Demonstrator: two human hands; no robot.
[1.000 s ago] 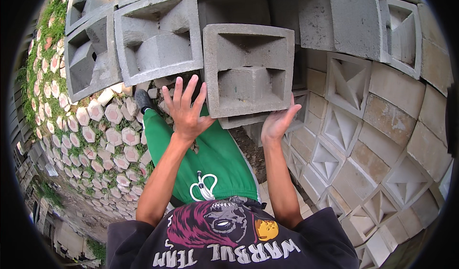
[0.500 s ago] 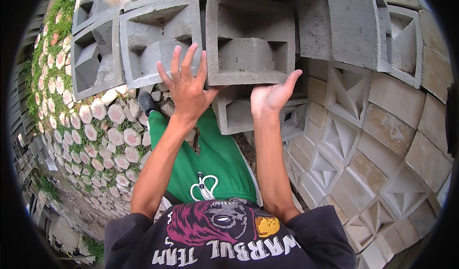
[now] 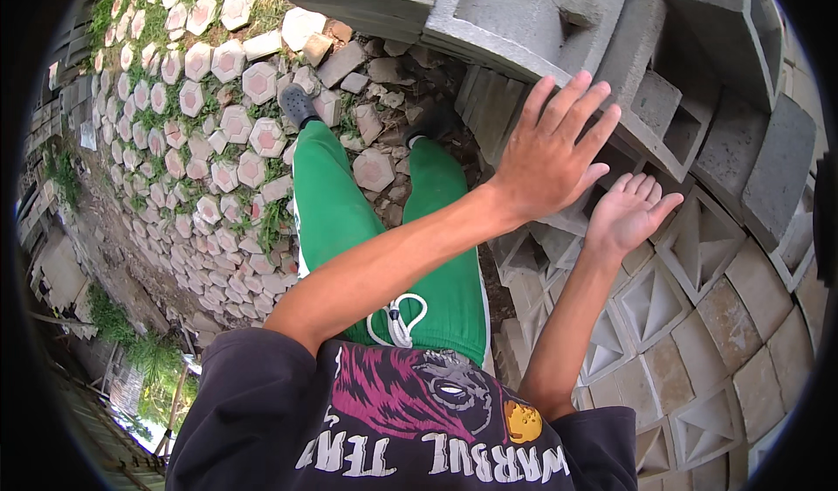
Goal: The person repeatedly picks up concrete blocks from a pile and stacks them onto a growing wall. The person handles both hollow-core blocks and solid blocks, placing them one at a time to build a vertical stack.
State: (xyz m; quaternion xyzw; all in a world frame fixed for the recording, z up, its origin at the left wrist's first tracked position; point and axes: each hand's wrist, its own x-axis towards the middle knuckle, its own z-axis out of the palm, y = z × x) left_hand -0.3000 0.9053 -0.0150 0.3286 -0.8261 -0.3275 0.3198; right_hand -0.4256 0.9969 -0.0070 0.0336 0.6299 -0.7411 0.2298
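A grey hollow concrete block point(image 3: 653, 103) with a slanted inner piece stands tilted in the picture at the upper right, among other blocks. My left hand point(image 3: 554, 155) reaches across to its near left side, back up and fingers stretched apart. Close by, below the block's lower edge, my right hand point(image 3: 624, 216) is turned palm up with its thumb out. Both hands look open and hold nothing; whether the left fingertips touch the block I cannot tell. Another hollow grey block point(image 3: 515, 20) sits just beyond my left fingers.
Patterned pale tiles point(image 3: 637, 308) are stacked along the right. More grey blocks point(image 3: 781, 155) rise at the far right. Hexagonal pavers point(image 3: 236, 124) with grass cover the left ground. Broken stones point(image 3: 371, 124) lie around my feet, next to the blocks.
The view has swung, so the blocks sit farther right and more ground shows. My left hand has moved right, nearer my right hand. My right hand has come off the block's underside.
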